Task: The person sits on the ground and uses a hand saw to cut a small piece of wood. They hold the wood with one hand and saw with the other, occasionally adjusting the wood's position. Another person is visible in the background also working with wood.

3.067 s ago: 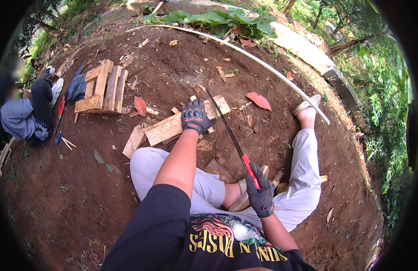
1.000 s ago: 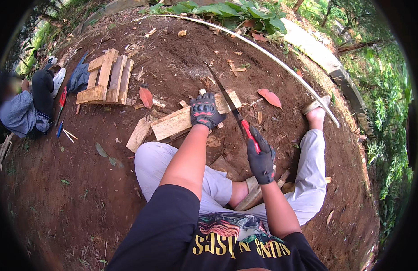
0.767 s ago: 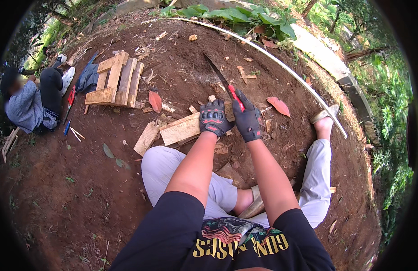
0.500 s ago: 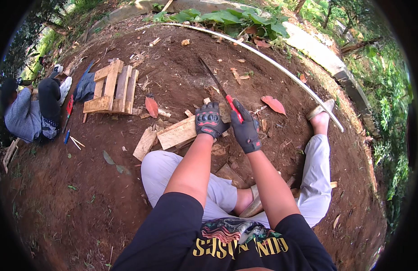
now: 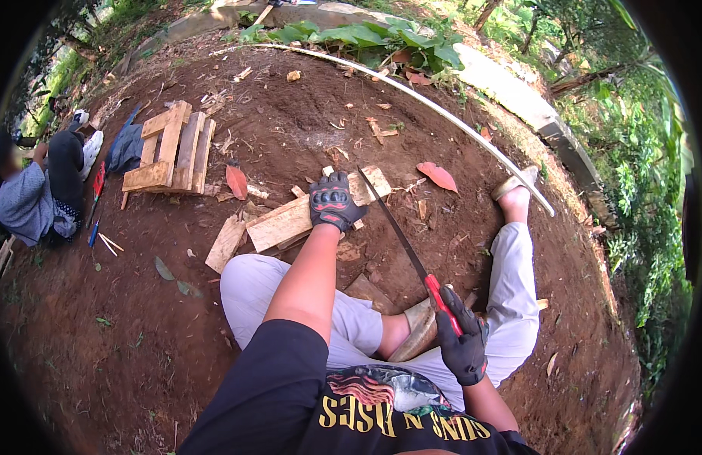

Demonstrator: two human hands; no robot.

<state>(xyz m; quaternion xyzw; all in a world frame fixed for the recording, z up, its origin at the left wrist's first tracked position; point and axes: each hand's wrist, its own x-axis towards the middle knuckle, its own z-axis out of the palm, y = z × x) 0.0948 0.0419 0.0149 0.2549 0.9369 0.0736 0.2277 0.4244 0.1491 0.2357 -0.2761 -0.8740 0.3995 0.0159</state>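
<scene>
Fingers of right hand (image 5: 463,343) wrapped round red handle (image 5: 444,305) of saw (image 5: 402,239); left hand (image 5: 332,203) laid over plank (image 5: 283,222), can't tell if gripping.
Plank among wood pieces (image 5: 227,243) on soil (image 5: 161,341); saw crosses its right part, contact unclear.

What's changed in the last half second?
The right grip has drawn back toward the body, away from the left grip, bringing the saw with it. Nothing was taken hold of or let go. The left grip is still on the plank; the slatted wooden piece stayed put.
</scene>
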